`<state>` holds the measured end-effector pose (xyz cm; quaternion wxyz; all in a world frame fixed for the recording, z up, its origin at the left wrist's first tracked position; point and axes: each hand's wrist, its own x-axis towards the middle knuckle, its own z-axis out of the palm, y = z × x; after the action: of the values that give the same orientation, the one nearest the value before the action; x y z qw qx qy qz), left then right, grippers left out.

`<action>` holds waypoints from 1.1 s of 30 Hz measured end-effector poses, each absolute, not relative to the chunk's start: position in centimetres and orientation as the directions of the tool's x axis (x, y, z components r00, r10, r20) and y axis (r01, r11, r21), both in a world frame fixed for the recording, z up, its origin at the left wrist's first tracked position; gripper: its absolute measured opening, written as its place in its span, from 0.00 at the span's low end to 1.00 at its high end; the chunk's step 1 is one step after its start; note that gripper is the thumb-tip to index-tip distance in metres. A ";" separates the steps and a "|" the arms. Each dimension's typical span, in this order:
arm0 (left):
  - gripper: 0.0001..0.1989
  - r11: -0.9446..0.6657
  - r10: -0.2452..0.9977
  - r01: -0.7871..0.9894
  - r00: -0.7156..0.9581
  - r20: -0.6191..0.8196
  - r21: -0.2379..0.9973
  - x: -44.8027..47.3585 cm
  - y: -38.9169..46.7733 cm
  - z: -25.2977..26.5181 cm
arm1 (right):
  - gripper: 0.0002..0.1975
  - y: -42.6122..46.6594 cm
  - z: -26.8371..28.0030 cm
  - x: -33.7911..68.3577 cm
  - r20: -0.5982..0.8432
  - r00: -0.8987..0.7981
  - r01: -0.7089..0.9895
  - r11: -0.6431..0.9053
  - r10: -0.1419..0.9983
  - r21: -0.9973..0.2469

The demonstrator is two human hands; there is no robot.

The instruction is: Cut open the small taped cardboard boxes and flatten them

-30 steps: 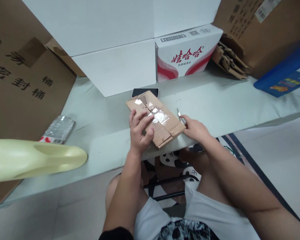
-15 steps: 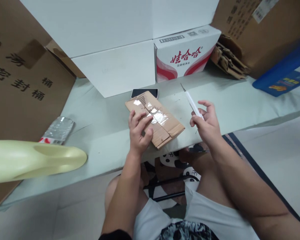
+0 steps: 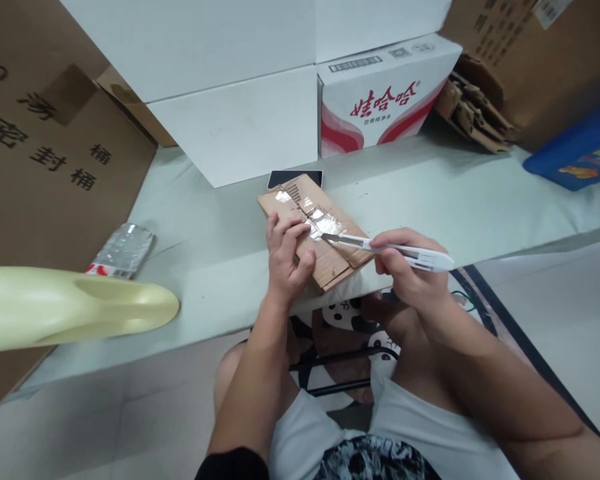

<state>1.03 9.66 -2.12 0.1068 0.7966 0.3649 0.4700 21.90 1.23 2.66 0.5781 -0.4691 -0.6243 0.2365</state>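
Observation:
A flat brown cardboard box (image 3: 336, 225) with shiny clear tape across its top lies slanted near the table's front edge. My left hand (image 3: 286, 257) holds the box by its left side, fingers resting on top and the thumb apart from them, lower down. Pinched in my right hand (image 3: 423, 283) is a white utility knife (image 3: 433, 260) with its blade out. The blade points left, and its tip is at the taped middle seam; I cannot tell whether it has cut in. Behind the box a dark-screened phone (image 3: 293, 179) is partly covered by it.
A pale yellow rounded object (image 3: 80, 308) and a crumpled clear packet (image 3: 125, 250) sit at left. White boxes (image 3: 240, 133), a red-and-white water carton (image 3: 380, 107) and folded cardboard (image 3: 473, 110) line the back. At right stands a blue container (image 3: 577, 150).
My right hand has swung the utility knife down and left, from upright beside the box to lying across it, tip at the tape. My left hand stays on the box. The view has shifted slightly.

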 end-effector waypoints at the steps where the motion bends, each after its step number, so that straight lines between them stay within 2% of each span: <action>1: 0.18 -0.711 0.682 0.479 0.293 0.670 0.514 1.0 9.6 -2.1 | 0.10 1.2 2.7 21.8 0.506 0.110 0.359 0.440 0.856 -0.823; 6: 0.19 -0.706 0.688 0.498 0.313 0.655 0.504 0.9 9.6 -2.0 | 0.14 1.1 3.1 21.4 0.553 0.096 0.517 0.433 0.828 -0.738; 11: 0.18 -0.703 0.695 0.493 0.319 0.644 0.513 0.8 9.6 -1.9 | 0.13 1.6 3.6 20.8 0.492 0.021 0.584 0.389 0.870 -0.712; 19: 0.15 -0.727 0.672 0.452 0.309 0.673 0.518 0.8 9.7 -2.0 | 0.13 2.4 3.6 19.7 0.475 0.040 0.687 0.321 0.879 -0.652; 27: 0.14 -0.713 0.673 0.487 0.273 0.688 0.505 0.8 10.1 -2.1 | 0.11 1.4 4.5 20.2 0.511 0.057 0.599 0.380 0.858 -0.705; 30: 0.14 -0.721 0.666 0.473 0.274 0.693 0.506 0.7 10.1 -2.1 | 0.11 1.3 4.7 20.3 0.536 0.011 0.639 0.406 0.844 -0.653; 33: 0.14 -0.718 0.668 0.482 0.275 0.691 0.502 0.7 10.2 -2.0 | 0.10 1.1 5.2 20.8 0.618 -0.033 0.687 0.467 0.785 -0.557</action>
<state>0.71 10.17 -2.03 0.0968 0.7926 0.3627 0.4805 20.80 1.07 5.21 0.4688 -0.5135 -0.7168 0.0524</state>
